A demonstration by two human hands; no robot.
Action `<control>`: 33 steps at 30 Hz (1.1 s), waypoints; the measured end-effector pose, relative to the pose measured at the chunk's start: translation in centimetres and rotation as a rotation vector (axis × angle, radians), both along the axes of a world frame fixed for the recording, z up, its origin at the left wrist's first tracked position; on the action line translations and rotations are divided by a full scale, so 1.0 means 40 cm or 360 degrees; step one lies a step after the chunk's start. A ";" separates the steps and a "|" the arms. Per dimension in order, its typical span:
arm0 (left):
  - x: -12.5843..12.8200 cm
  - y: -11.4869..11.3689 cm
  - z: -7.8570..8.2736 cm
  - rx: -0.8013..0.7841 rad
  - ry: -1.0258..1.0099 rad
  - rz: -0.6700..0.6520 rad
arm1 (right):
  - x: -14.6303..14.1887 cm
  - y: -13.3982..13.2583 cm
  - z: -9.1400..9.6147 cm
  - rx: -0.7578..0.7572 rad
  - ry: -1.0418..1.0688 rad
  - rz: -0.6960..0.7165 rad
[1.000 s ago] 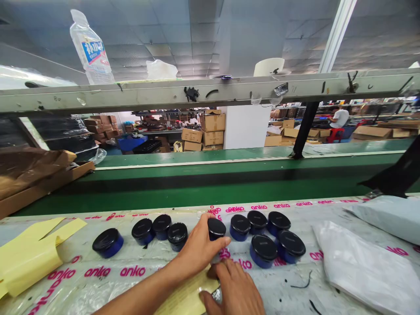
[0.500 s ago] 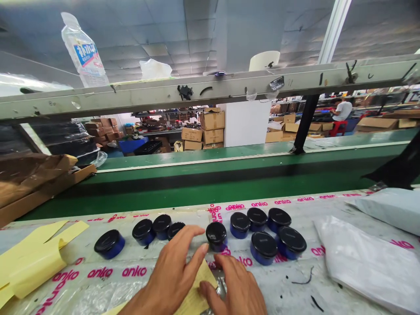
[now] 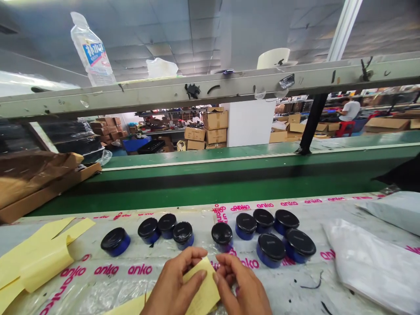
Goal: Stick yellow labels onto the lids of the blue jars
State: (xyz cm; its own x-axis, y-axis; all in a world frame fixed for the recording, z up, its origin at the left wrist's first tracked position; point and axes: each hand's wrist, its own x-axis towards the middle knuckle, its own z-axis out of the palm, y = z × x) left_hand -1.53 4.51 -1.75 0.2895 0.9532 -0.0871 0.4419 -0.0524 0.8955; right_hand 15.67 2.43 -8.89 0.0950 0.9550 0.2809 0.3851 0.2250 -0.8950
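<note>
Both my hands meet at the bottom centre over a yellow paper sheet (image 3: 204, 292). My left hand (image 3: 175, 288) pinches the sheet's upper edge with curled fingers. My right hand (image 3: 241, 286) is curled beside it, fingertips touching the sheet's right corner; what lies between its fingers is hidden. Just beyond them stands a row of several small blue jars with black lids, the nearest being one jar (image 3: 222, 235) straight ahead of my fingers. A lone jar (image 3: 115, 241) sits apart at the left.
The bench is covered with clear plastic printed "anko" (image 3: 139, 269). Loose yellow sheets (image 3: 36, 253) lie at the left, white plastic bags (image 3: 370, 262) at the right. A green conveyor belt (image 3: 229, 179) runs behind. A cardboard tray (image 3: 39, 183) sits at the far left.
My left hand let go of the jar it held, which now stands in the row, and drew back to the yellow sheet. Both hands now pinch the sheet.
</note>
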 end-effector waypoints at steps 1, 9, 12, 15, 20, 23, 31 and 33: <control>0.008 0.001 0.010 -0.0064 -0.0129 -0.0004 | 0.002 0.002 -0.002 0.0070 -0.0001 0.0011; 0.030 0.015 0.020 -0.0206 -0.0290 -0.0093 | 0.045 0.031 -0.001 0.0781 -0.0439 0.0301; 0.029 0.011 0.023 -0.0181 -0.0283 -0.0136 | 0.062 0.034 0.006 0.0685 -0.0415 0.0395; 0.031 0.007 0.027 -0.0128 -0.0254 -0.0133 | 0.073 0.033 0.013 0.0651 -0.0430 0.0459; 0.039 0.006 0.031 -0.0142 -0.0226 -0.0097 | 0.069 0.027 0.015 0.0659 -0.0358 0.0431; 0.041 0.006 0.026 -0.0114 -0.0174 -0.0076 | 0.062 0.025 0.009 0.0549 -0.0264 0.0336; 0.040 0.001 0.030 0.0028 -0.0040 -0.0118 | 0.063 0.024 0.001 0.0582 -0.0274 0.0389; 0.040 0.000 0.035 0.0061 0.0004 -0.0107 | 0.063 0.023 0.003 0.0562 -0.0259 0.0355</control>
State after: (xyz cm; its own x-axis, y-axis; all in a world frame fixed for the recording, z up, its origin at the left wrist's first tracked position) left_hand 0.07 4.50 -0.36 0.3527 0.9343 -0.0516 0.4383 -0.1162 0.8913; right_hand 18.19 3.35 -8.76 -0.1748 0.7898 0.5879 0.4217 0.5996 -0.6802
